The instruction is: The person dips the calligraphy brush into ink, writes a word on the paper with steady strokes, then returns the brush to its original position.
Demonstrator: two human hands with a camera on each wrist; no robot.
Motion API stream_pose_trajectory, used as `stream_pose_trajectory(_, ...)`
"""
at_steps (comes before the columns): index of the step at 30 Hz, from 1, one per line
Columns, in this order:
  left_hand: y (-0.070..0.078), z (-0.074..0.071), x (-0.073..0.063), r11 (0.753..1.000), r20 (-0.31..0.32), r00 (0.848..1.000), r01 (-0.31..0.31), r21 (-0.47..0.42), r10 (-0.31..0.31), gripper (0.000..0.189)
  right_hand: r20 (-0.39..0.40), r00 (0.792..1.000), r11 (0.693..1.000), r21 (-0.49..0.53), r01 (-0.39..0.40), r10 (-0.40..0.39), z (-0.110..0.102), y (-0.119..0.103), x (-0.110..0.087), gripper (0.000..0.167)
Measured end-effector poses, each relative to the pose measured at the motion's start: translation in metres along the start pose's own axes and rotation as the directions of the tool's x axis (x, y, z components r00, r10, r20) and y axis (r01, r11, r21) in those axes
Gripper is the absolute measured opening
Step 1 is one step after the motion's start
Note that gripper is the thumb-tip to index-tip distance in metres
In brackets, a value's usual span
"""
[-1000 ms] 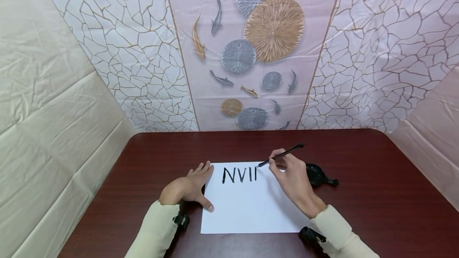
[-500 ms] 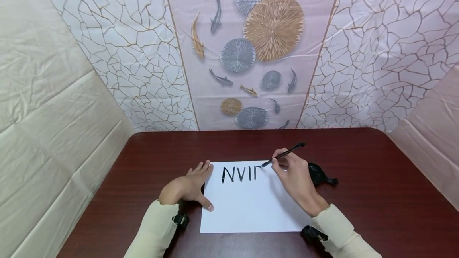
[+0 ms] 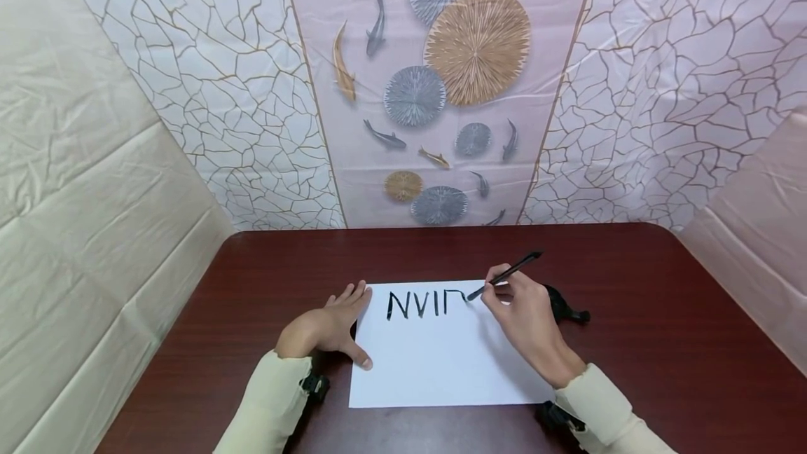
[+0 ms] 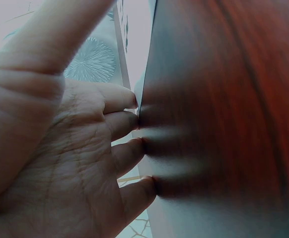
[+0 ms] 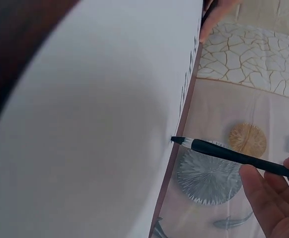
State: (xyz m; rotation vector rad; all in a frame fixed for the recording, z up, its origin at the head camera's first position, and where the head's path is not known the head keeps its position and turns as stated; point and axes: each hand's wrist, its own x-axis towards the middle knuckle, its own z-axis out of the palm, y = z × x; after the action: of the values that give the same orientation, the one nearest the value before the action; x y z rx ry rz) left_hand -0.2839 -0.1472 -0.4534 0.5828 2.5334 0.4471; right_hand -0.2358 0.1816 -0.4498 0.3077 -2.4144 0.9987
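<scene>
A white sheet of paper point(image 3: 435, 363) lies on the dark red table, with black strokes point(image 3: 421, 305) reading like "NVI" and a part-drawn letter along its top. My left hand point(image 3: 329, 329) rests spread at the sheet's left edge, thumb on the paper; in the left wrist view its fingertips point(image 4: 147, 186) touch down at the table. Between thumb and fingers my right hand point(image 3: 528, 317) pinches a thin black writing brush point(image 5: 224, 151). Its dark, inked tip meets the paper at the end of the newest stroke, while the handle slants up to the right.
Just behind my right hand, partly covered by it, sits a black rounded object with a narrow neck point(image 3: 570, 310). The table point(image 3: 189, 370) ends at a patterned cloth backdrop point(image 3: 479, 47), with pale cloth walls at both sides.
My right hand has moved the brush rightward and slightly down, adding a top bar that curves down from the last upright stroke. The left hand keeps its place on the sheet.
</scene>
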Motion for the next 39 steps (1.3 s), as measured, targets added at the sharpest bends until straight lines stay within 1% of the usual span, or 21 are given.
stream_pose_trajectory(5,-0.001,0.0,0.001,1.0,0.0,1.0,-0.001,0.011,0.001,0.136,0.012,1.0,1.0,0.012,0.01,-0.011,0.001,-0.008,-0.004,0.014)
stream_pose_trajectory(9,-0.001,0.0,0.002,1.0,0.0,1.0,-0.005,0.015,0.005,0.135,0.018,0.999,0.999,0.024,0.037,-0.037,0.003,-0.014,-0.006,0.015)
stream_pose_trajectory(13,-0.001,0.0,0.002,1.0,-0.003,1.0,-0.004,0.02,0.004,0.136,0.012,0.997,0.996,0.041,0.077,-0.077,0.008,-0.021,-0.007,0.018)
stream_pose_trajectory(16,0.0,0.001,0.002,1.0,-0.004,1.0,-0.003,0.02,0.003,0.136,-0.002,0.996,0.994,0.053,0.095,-0.095,0.007,-0.023,-0.005,0.018)
stream_pose_trajectory(23,-0.001,0.002,0.002,1.0,-0.004,1.0,-0.001,0.019,0.001,0.135,-0.064,0.994,0.994,0.064,0.091,-0.087,-0.003,-0.016,0.005,0.016)
stream_pose_trajectory(31,-0.001,0.002,0.002,1.0,-0.005,1.0,0.004,0.024,-0.004,0.136,-0.089,0.995,0.998,0.035,0.054,-0.051,-0.006,-0.005,0.011,0.01)
stream_pose_trajectory(39,0.001,0.001,0.002,1.0,-0.002,1.0,0.012,0.023,-0.012,0.136,-0.105,0.993,0.996,0.067,0.054,-0.046,-0.005,0.003,0.012,0.008)
